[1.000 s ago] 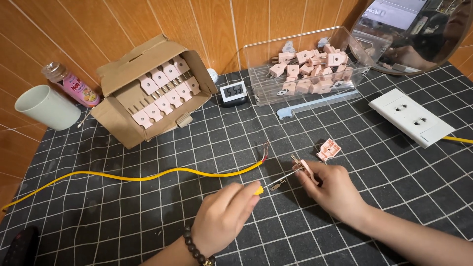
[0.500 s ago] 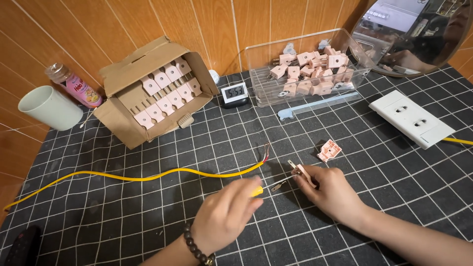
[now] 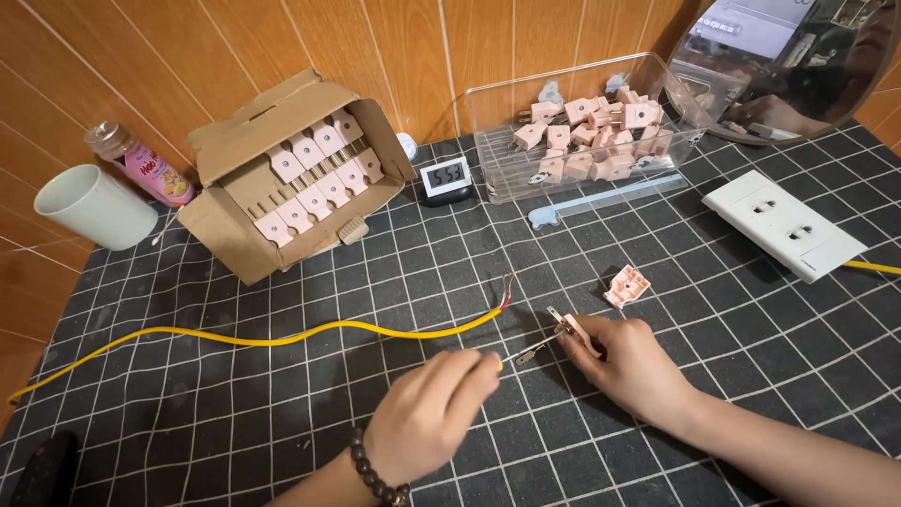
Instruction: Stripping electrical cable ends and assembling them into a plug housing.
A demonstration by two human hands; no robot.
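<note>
The right hand is pinching a pink plug half with its fingers clamped on it, low over the counter. The left hand is gripping a small screwdriver, tip at the plug. Better keeping the tip straight in the screw.

matt cardboard box, glossy yellow plastic cable, clear plastic tub
</note>
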